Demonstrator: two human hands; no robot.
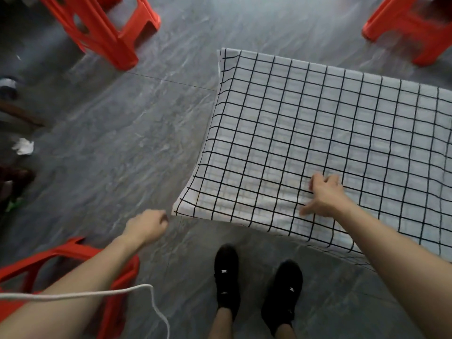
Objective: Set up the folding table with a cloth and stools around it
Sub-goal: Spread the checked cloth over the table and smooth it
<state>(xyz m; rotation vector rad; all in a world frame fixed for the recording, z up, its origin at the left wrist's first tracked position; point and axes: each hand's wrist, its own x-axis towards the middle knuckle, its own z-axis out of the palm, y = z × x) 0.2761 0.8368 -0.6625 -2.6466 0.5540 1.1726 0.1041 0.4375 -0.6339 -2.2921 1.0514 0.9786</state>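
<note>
A white cloth with a black grid [318, 133] covers the folding table, which is hidden under it; the cloth's left edge droops over the side. My left hand [148, 226] is closed at the cloth's near left corner, pinching it. My right hand [325, 195] rests on the cloth near the front edge, fingers bent and spread, pressing the fabric. Three orange plastic stools stand around: one at the top left [102, 28], one at the top right [411, 28], one under my left forearm at the bottom left [73, 253].
Grey stone-patterned floor [122, 143] surrounds the table. My two black shoes [254, 285] stand just before the front edge. A white cord [146, 289] hangs across my left arm. Crumpled white paper [23, 146] and dark clutter lie at the far left.
</note>
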